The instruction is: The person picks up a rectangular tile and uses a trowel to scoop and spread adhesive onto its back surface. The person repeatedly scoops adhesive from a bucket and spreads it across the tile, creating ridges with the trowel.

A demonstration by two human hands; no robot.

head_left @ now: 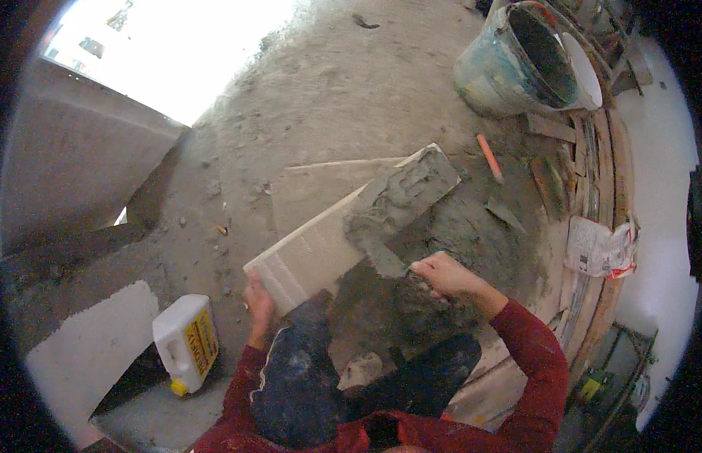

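Note:
My left hand [259, 308] grips the near left end of a long pale tile [306, 253], which lies slantwise in front of my knees. Grey mortar [407, 189] coats the far right half of the tile in a thick, uneven layer. In my right hand [445, 275] is a trowel [387, 262], its blade touching the edge of the mortar on the tile. The trowel's handle is mostly hidden by my fingers. Under and beside the tile spreads a patch of wet mortar [479, 219] on the floor.
A second trowel with an orange handle [489, 157] lies right of the mortar. A stained bucket [487, 68] stands at the far right, near wooden planks [611, 174] and a crumpled bag [601, 245]. A white jug [173, 321] with a yellow cap is at the left.

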